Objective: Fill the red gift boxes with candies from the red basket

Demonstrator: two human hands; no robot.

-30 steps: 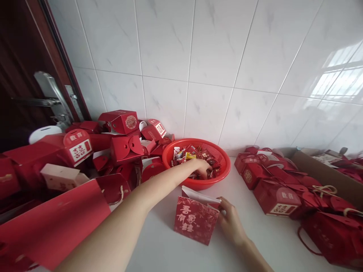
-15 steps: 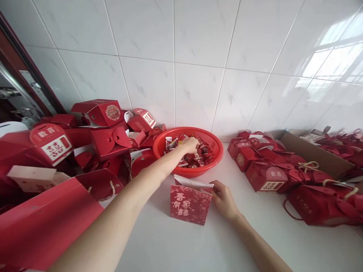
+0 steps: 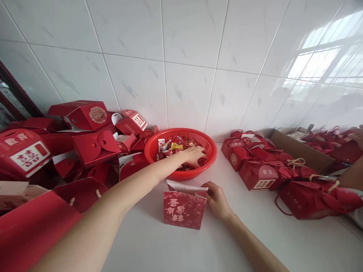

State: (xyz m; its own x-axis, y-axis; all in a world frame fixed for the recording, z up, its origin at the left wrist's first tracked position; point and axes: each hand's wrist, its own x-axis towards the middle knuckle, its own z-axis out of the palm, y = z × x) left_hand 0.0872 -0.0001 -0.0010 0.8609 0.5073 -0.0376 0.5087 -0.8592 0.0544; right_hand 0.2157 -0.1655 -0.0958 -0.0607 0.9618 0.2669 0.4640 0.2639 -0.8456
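Observation:
A small red paper gift bag point(image 3: 184, 209) with pale lettering stands upright on the white counter, its top open. My right hand point(image 3: 217, 199) is closed on the bag's right top edge. Behind it, a red plastic basket point(image 3: 181, 174) holds wrapped candies point(image 3: 168, 148) in red, white and yellow. My left hand point(image 3: 194, 155) reaches into the basket's right part, its fingers apart and bent down onto the candies. The fingertips are partly hidden, and I see nothing lifted in them.
Red gift boxes point(image 3: 96, 147) are heaped at the left, with a large red bag point(image 3: 36, 230) in front. More closed boxes point(image 3: 259, 175) stand at the right beside a cardboard carton point(image 3: 300, 151). A tiled wall point(image 3: 187, 94) rises behind the counter.
My left hand has shifted toward the near right part of the basket, its fingers now spread wider. The right hand keeps its hold on the gift bag. The view has turned slightly right.

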